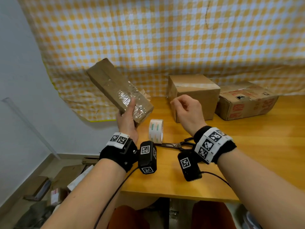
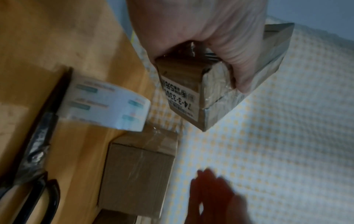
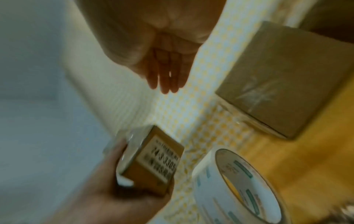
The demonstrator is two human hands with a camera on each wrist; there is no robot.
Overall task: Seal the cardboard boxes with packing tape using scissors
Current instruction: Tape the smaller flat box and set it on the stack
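My left hand (image 1: 127, 116) grips the near end of a long, narrow cardboard box (image 1: 113, 86) and holds it tilted in the air above the table's left edge. Clear tape shines on its top face, and a printed label (image 2: 180, 98) shows on its end. My right hand (image 1: 186, 106) hovers empty with loosely curled fingers in front of a cube-shaped box (image 1: 196, 95). A roll of packing tape (image 1: 156, 131) stands on edge on the table. Black scissors (image 1: 176, 144) lie just behind my wrists.
A worn, flatter cardboard box (image 1: 245, 101) with red print sits at the back right of the wooden table (image 1: 247, 162). A yellow checked cloth (image 1: 165, 38) hangs behind. Cardboard and clutter lie on the floor (image 1: 54, 184) to the left.
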